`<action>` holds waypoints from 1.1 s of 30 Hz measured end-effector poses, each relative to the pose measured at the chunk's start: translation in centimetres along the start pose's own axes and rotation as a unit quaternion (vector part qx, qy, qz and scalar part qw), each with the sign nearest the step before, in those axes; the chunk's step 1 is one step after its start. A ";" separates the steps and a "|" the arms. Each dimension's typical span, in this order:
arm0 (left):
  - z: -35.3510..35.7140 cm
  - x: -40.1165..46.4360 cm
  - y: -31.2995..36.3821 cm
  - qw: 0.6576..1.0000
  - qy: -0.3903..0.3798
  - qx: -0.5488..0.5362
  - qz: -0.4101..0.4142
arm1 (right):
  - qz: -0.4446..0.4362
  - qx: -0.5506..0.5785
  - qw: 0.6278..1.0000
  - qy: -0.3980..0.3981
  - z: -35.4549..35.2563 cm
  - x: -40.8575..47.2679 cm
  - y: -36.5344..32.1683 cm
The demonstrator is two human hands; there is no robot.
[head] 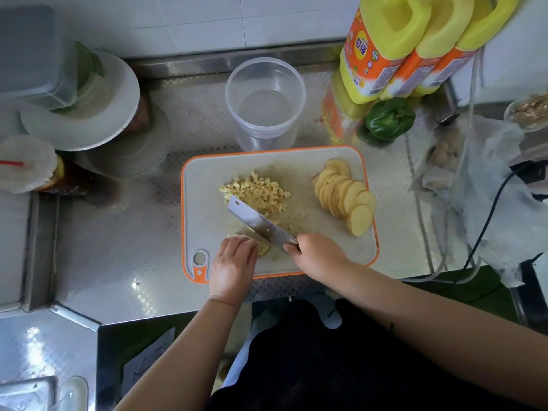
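The steel counter (118, 247) carried an orange-rimmed cutting board (207, 226) near its front edge, and just behind it stood a clear plastic tub (265, 102). To the right were yellow oil bottles (385, 54) with a green pepper (390, 120) beside them — to the left, stacked white plates (118, 93) and a cup with a red straw (26, 164).

Knife (261, 224) handle (hidden in right grip (317, 256))
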State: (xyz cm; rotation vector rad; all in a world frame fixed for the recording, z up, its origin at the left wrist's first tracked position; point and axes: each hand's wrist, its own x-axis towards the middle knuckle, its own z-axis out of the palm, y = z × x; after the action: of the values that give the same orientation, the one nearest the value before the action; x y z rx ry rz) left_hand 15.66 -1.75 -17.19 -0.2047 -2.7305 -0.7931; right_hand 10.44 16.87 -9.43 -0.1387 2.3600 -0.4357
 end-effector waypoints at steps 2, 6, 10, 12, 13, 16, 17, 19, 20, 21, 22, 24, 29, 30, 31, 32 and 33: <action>-0.5 0.0 0.0 1.000 0.001 0.004 0.006 | -0.025 -0.047 0.998 0.038 -0.2 -1.0 -0.4; -0.7 -0.2 0.2 1.000 -0.007 0.019 -0.001 | -0.074 -0.109 0.989 0.075 -0.1 -2.5 -1.2; -0.4 -0.1 0.2 1.000 -0.015 0.020 -0.011 | -0.091 -0.143 0.982 0.088 0.7 -2.6 -1.7; -0.3 -0.1 0.2 1.000 -0.014 0.017 -0.014 | -0.087 -0.158 0.980 0.082 1.0 -2.3 -1.8; -0.3 -0.1 0.2 1.000 -0.014 0.015 -0.016 | -0.081 -0.158 0.981 0.075 1.2 -2.1 -1.8; -0.1 -0.1 0.2 1.000 -0.008 0.013 -0.018 | -0.056 -0.140 0.987 0.046 1.6 -1.2 -1.9; -0.1 -0.1 0.2 1.000 -0.005 0.014 -0.017 | -0.051 -0.133 0.989 0.040 1.7 -1.0 -1.9; -0.1 -0.1 0.3 1.000 0.003 0.017 -0.015 | -0.046 -0.122 0.991 0.035 2.0 -1.0 -1.8; -0.2 0.0 0.3 1.000 0.005 0.018 -0.015 | -0.042 -0.119 0.991 0.034 2.0 -1.0 -1.8; -0.2 0.0 0.3 1.000 0.005 0.018 -0.013 | -0.035 -0.111 0.993 0.032 1.9 -1.0 -1.8; -0.3 0.0 0.3 1.000 0.005 0.017 -0.010 | -0.028 -0.099 0.994 0.025 1.7 -0.8 -1.8; -0.3 -0.1 0.1 1.000 0.003 0.013 -0.005 | -0.004 -0.045 0.999 -0.007 1.0 0.0 -1.4; -0.4 0.0 -0.1 1.000 -0.003 0.017 -0.004 | 0.010 0.029 0.999 -0.022 0.0 0.6 -0.5; -0.7 0.0 -0.2 1.000 -0.007 0.022 -0.004 | -0.002 0.006 1.000 -0.010 -0.2 0.1 -0.7; -0.9 -0.2 -0.2 1.000 -0.009 0.025 -0.004 | -0.018 -0.022 1.000 0.003 -0.2 -0.5 -0.9; -1.1 -0.3 -0.1 1.000 -0.012 0.026 -0.003 | -0.037 -0.047 0.998 0.017 -0.3 -1.0 -1.2; -1.2 -0.3 -0.1 1.000 -0.015 0.027 -0.003 | -0.054 -0.067 0.996 0.029 -0.3 -1.6 -1.5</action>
State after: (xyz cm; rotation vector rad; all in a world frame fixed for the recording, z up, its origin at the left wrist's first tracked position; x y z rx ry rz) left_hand 16.25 -2.48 -16.37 -0.1989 -2.7786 -0.7228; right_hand 11.39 15.84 -7.70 -0.3211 2.4474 -0.3364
